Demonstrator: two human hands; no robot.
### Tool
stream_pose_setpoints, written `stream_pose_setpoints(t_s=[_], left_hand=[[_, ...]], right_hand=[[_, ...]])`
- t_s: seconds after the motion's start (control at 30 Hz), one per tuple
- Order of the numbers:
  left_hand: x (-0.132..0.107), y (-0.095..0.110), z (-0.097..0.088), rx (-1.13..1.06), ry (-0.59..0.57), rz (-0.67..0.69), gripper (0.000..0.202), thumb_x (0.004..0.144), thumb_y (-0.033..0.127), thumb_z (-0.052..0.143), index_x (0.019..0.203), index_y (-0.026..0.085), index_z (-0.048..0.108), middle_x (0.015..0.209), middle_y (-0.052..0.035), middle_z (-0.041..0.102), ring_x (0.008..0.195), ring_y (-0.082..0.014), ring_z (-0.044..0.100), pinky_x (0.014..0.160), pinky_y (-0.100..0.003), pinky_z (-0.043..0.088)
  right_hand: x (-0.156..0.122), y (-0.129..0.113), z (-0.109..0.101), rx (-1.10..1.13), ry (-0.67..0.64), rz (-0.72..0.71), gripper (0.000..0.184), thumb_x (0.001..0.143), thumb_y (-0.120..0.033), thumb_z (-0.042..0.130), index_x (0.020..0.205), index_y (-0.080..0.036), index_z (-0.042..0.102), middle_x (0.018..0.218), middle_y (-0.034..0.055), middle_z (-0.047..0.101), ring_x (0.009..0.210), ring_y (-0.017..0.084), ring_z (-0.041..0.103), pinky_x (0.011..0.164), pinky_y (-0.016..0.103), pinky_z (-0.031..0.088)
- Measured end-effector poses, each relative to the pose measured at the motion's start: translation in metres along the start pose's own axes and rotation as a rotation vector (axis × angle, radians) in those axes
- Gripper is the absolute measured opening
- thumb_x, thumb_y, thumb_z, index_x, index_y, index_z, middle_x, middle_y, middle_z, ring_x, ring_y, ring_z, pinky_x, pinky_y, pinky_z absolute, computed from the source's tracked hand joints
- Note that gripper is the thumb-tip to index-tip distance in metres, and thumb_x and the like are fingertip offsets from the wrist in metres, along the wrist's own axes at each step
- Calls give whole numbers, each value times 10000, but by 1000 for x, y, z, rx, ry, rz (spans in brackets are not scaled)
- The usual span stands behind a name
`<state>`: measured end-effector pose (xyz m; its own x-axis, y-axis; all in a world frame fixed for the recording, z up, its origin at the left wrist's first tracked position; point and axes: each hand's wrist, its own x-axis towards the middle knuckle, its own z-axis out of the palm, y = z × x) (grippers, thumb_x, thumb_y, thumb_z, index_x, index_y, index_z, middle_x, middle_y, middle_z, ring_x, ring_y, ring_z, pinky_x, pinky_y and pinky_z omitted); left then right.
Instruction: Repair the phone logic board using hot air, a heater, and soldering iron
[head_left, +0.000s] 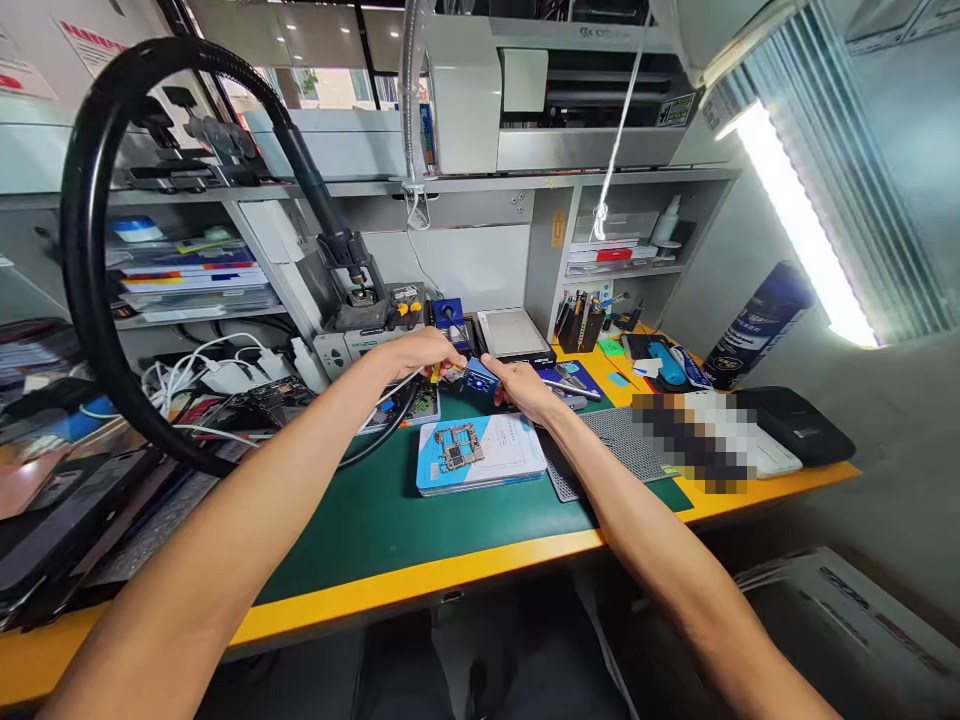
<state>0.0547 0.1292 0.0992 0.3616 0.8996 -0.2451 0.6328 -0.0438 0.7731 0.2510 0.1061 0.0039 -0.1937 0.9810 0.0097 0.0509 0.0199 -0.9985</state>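
Your right hand [525, 385] pinches a small blue module [480, 377] toward the surface's [360, 520] back edge; your left hand [424, 352], fingers closed on a thin yellow-tipped tool [436, 372], sits just left, tip pointing right toward the module, nearly touching.

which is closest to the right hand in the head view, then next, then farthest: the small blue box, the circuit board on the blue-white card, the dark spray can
1. small blue box, at the right hand fingertips
2. circuit board, below-left, on the card
3. dark spray can, far right
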Motion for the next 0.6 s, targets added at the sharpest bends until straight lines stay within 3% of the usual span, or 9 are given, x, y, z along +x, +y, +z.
stream_pose_setpoints(t_s=[0.6], left_hand=[[-3, -6, 2, -86, -40, -8, 224, 660, 256, 746, 532, 139, 604, 585, -53, 571, 537, -127, 501, 529, -297, 385]], right_hand=[[6, 9, -3, -21, -27, -55, 599, 755, -749, 663, 578, -200, 504, 495, -29, 499, 439, 121, 502, 440, 254, 358]])
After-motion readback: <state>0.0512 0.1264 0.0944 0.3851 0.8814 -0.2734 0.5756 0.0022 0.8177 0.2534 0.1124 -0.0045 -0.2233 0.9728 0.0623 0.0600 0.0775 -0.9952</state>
